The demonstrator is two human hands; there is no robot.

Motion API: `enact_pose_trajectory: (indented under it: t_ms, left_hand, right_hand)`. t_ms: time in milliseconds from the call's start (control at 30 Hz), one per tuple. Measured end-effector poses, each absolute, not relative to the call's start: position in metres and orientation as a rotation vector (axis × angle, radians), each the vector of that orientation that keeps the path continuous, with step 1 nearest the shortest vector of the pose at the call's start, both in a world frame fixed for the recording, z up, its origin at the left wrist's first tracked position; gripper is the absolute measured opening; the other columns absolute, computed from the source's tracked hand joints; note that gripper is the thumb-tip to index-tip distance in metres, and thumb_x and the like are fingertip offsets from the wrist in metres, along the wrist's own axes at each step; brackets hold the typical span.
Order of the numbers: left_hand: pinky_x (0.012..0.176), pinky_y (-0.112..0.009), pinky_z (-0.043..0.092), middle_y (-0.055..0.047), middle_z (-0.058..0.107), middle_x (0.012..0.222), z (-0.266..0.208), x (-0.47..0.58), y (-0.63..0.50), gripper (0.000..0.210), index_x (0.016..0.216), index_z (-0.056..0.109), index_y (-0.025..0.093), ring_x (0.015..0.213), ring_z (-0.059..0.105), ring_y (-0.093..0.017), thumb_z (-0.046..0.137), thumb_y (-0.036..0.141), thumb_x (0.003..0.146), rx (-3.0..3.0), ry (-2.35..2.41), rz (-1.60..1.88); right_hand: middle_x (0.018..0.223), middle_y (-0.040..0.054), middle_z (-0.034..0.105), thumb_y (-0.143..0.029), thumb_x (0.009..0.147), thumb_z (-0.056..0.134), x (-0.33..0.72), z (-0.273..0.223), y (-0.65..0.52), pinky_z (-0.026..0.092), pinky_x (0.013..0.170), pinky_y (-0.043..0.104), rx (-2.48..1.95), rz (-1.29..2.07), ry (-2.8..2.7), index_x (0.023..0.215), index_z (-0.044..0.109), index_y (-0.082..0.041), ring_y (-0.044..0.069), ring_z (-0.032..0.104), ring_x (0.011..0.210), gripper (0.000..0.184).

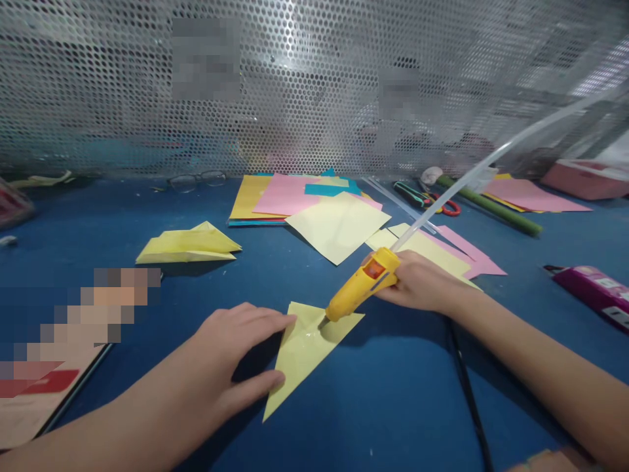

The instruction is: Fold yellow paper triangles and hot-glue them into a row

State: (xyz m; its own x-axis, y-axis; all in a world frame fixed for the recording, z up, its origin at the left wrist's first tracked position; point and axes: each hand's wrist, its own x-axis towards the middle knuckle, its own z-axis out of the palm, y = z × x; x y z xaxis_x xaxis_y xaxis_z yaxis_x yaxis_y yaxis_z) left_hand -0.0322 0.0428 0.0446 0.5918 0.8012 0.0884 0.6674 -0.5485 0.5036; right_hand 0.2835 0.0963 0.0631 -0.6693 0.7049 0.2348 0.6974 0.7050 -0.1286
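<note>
Left grip (230, 357) — yellow paper (299, 354) under two spread fingertips (278, 378).

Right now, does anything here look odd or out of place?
Mildly: the clear glue stick juts from the back of the yellow glue gun in the right hand, looking longer than the gun itself.

The blue bench (393, 406) has room just left of a black cable (467, 387); a perforated metal screen (304, 85) blocks its far edge.

The bare left forearm (137, 413) and right forearm (531, 357) taper toward slender fingers (268, 323).
</note>
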Motion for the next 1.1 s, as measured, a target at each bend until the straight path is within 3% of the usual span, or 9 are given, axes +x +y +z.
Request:
enact_pose_trajectory:
  t_ms: [367,567,700,800,933,1100]
  left_hand:
    - [0.096,-0.04,0.047,0.004,0.065,0.125,0.052,-0.03,0.043,0.04,0.124,0.058,0.037,0.115,0.058,-0.024,0.062,0.045,0.085,2.439,1.188,0.364]
    - [0.095,-0.044,0.049,0.0,0.066,0.123,0.058,-0.026,0.043,0.042,0.124,0.06,0.033,0.113,0.059,-0.026,0.061,0.043,0.084,2.427,1.211,0.323]
    - [0.097,-0.047,0.048,-0.002,0.066,0.125,0.062,-0.023,0.042,0.042,0.124,0.061,0.031,0.114,0.059,-0.028,0.061,0.044,0.084,2.407,1.225,0.281]
    - [0.099,-0.043,0.047,0.001,0.064,0.128,0.062,-0.025,0.041,0.043,0.126,0.059,0.034,0.118,0.057,-0.026,0.06,0.048,0.085,2.424,1.221,0.275]
    - [0.099,-0.041,0.047,0.003,0.064,0.128,0.06,-0.028,0.041,0.041,0.125,0.059,0.036,0.117,0.058,-0.025,0.059,0.05,0.086,2.444,1.222,0.266]
    - [0.098,-0.042,0.048,0.003,0.064,0.128,0.058,-0.029,0.042,0.043,0.127,0.057,0.036,0.117,0.058,-0.025,0.058,0.05,0.087,2.46,1.219,0.258]
  right_hand:
    - [0.067,0.005,0.067,-0.02,0.082,0.055,0.278,0.061,0.095,0.045,0.054,0.025,-1.087,0.014,-2.647,0.063,0.058,-0.018,0.016,0.06,0.055,0.02]
    - [0.084,0.009,0.072,-0.028,0.087,0.053,0.271,0.057,0.092,0.051,0.063,0.026,-1.058,0.03,-2.677,0.077,0.064,-0.016,0.019,0.068,0.068,0.02]
    - [0.081,0.0072,0.071,-0.028,0.086,0.055,0.266,0.058,0.089,0.048,0.06,0.025,-1.098,0.006,-2.659,0.083,0.064,-0.016,0.017,0.066,0.066,0.016]
    - [0.069,0.0037,0.066,-0.022,0.081,0.057,0.27,0.062,0.092,0.042,0.053,0.023,-1.153,-0.037,-2.628,0.072,0.06,-0.018,0.014,0.058,0.055,0.011]
    - [0.054,0.0011,0.055,-0.016,0.075,0.059,0.28,0.066,0.096,0.034,0.048,0.024,-1.208,-0.089,-2.603,0.053,0.05,-0.019,0.013,0.049,0.047,0.024]
    - [0.056,0.0019,0.059,-0.016,0.076,0.058,0.279,0.067,0.093,0.038,0.05,0.023,-1.197,-0.061,-2.627,0.055,0.053,-0.018,0.013,0.053,0.05,0.022]
